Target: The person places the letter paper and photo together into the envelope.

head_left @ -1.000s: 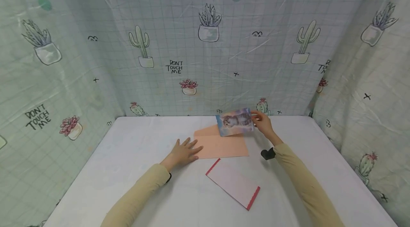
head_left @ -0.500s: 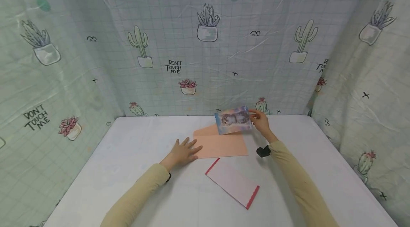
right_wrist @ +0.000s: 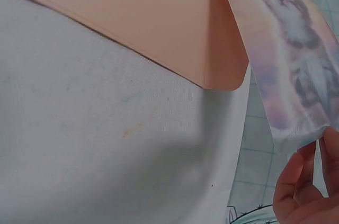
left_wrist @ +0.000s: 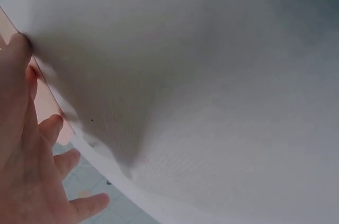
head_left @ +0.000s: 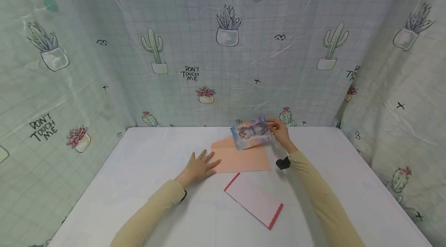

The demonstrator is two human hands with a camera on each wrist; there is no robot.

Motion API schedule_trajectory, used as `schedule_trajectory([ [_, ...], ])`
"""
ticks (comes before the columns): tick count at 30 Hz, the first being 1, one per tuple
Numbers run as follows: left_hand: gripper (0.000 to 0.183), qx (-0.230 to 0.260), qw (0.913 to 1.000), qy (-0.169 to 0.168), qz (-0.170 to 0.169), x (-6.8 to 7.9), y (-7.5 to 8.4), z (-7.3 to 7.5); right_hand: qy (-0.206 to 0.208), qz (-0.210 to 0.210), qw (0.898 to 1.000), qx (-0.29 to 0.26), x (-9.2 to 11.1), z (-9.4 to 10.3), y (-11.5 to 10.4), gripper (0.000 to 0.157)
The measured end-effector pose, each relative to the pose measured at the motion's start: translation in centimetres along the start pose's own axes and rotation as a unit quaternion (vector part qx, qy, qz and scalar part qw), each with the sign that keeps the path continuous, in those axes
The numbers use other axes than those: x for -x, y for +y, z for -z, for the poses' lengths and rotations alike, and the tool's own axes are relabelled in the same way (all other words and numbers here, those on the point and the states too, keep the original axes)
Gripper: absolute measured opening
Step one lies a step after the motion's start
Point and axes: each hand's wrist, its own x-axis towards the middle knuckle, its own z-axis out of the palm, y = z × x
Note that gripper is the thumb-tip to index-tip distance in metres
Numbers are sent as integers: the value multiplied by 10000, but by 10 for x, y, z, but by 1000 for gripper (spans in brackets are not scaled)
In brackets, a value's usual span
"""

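Observation:
A peach envelope [head_left: 240, 160] lies on the white table with its flap at the far side. My left hand [head_left: 200, 166] rests on its left end, fingers spread and straight; in the left wrist view the fingertips [left_wrist: 53, 126] sit along the envelope's edge. My right hand [head_left: 280, 132] pinches a picture card [head_left: 251, 132] by its right end. The card shows a kitten on a pastel sky, and it is held tilted over the envelope's far right part. In the right wrist view the card [right_wrist: 296, 38] bends slightly where thumb and fingers grip it, beside the envelope flap [right_wrist: 228, 49].
A pale pink folded paper [head_left: 254, 200] with red scalloped ends lies nearer the person, in front of the envelope. A black heart-shaped piece [head_left: 283, 163] shows at the right sleeve cuff. Behind the table [head_left: 156, 142] hangs a cactus-print curtain [head_left: 174, 96].
The card in my right hand has shifted a little left and tilted more over the envelope. The right forearm has moved left with it. My left hand stays in place.

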Motion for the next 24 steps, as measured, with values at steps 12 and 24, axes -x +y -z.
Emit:
schedule_trajectory([
  [12,48,-71,9996,271,-6,1,1,-5,-464,631,9962,-371,-27,-22,52,29],
  [24,48,-158,9992,372,42,1,1,-8,-597,-72,9968,534,2,-28,9,30],
])
